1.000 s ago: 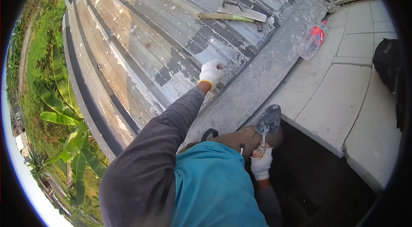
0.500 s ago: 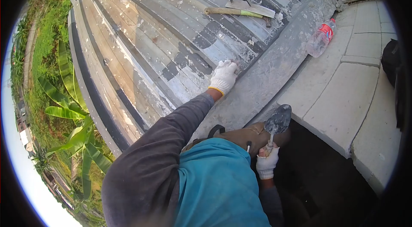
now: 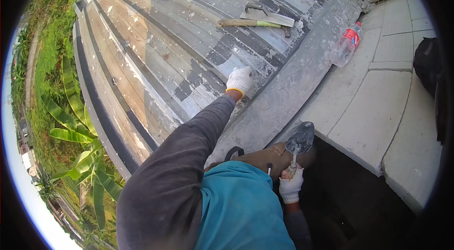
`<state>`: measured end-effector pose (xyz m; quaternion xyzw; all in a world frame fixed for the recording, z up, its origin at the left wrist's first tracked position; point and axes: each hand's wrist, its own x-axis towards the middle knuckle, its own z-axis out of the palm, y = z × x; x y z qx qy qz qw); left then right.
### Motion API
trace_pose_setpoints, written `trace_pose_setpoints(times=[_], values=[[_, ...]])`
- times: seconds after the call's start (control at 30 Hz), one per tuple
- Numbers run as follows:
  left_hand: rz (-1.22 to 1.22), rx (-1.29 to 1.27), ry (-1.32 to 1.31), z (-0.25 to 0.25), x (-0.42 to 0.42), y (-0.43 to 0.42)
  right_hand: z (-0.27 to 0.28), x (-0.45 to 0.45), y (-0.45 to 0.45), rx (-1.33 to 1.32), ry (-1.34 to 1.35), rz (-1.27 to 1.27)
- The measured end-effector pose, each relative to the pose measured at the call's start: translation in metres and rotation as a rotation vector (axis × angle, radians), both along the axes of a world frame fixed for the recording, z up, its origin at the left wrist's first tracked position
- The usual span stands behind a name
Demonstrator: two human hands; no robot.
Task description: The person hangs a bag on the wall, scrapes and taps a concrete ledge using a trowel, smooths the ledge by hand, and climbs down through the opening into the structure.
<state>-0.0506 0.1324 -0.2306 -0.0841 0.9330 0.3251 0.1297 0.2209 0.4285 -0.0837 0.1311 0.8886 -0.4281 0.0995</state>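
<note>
My left hand [image 3: 240, 81], in a white knit glove with a yellow cuff, reaches out over the metal roof [image 3: 194, 47] beside its joint with the grey concrete strip. Its fingers are curled in, and whatever they may hold is hidden. Low in front of my body, my right hand [image 3: 291, 186], in a white glove with bare fingertips, is closed round the handle of a pointing trowel [image 3: 301, 137]. The trowel's grey-smeared blade points up and away from me. Further up the roof lie a hammer [image 3: 243, 22] with a green-banded handle and a plastering trowel [image 3: 269, 17].
A plastic bottle [image 3: 347, 44] with a red label lies at the edge of the concrete strip [image 3: 288, 87]. Pale block wall [image 3: 371, 108] runs along the right, above a dark gap [image 3: 350, 184]. A black bag [image 3: 428, 65] is at far right. Plants [image 3: 78, 132] grow beyond the left roof edge.
The view has shifted slightly. My left hand has moved a little back and left over the roof, its fingers more curled. The trowel stays in my right hand.
</note>
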Motion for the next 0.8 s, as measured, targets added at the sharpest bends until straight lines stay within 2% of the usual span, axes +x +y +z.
trace_pose_setpoints(times=[0.03, 0.1, 0.17, 0.23, 0.3, 0.33, 0.4, 0.43, 0.53, 0.57, 0.7, 0.8], values=[[-0.008, 0.002, 0.003, -0.007, -0.008, -0.001, 0.001, 0.0, 0.0, -0.013, -0.014, 0.003], [0.367, 0.014, 0.093, -0.035, -0.035, -0.005, 0.005, -0.002, 0.001, -0.015, -0.025, -0.002], [0.43, 0.039, 0.066, -0.054, -0.059, -0.013, 0.01, -0.005, -0.002, -0.036, -0.069, -0.012], [0.434, -0.168, 0.244, -0.112, -0.081, -0.014, 0.011, -0.008, -0.005, -0.023, -0.065, -0.025], [0.354, -0.256, 0.266, -0.147, -0.101, -0.015, 0.01, -0.007, -0.004, -0.02, -0.045, -0.008], [0.345, -0.253, 0.256, -0.13, -0.101, -0.009, 0.007, -0.006, -0.002, -0.022, -0.062, -0.021], [0.313, 0.086, 0.099, -0.085, -0.106, 0.002, 0.008, -0.004, -0.001, 0.005, -0.069, -0.022], [0.299, 0.095, 0.073, -0.067, -0.101, 0.012, 0.007, -0.006, -0.002, 0.025, -0.059, -0.008], [0.105, -0.107, 0.124, -0.063, -0.089, 0.026, 0.006, -0.006, -0.003, -0.035, -0.066, -0.03], [0.121, -0.096, 0.101, -0.048, -0.084, 0.029, 0.009, -0.008, -0.003, -0.043, -0.084, -0.022], [-0.01, -0.147, 0.125, -0.051, -0.073, 0.027, 0.001, -0.002, 0.004, -0.059, -0.081, -0.025], [0.02, -0.084, 0.154, -0.059, -0.062, 0.018, -0.001, -0.004, 0.006, -0.044, -0.064, 0.011]])
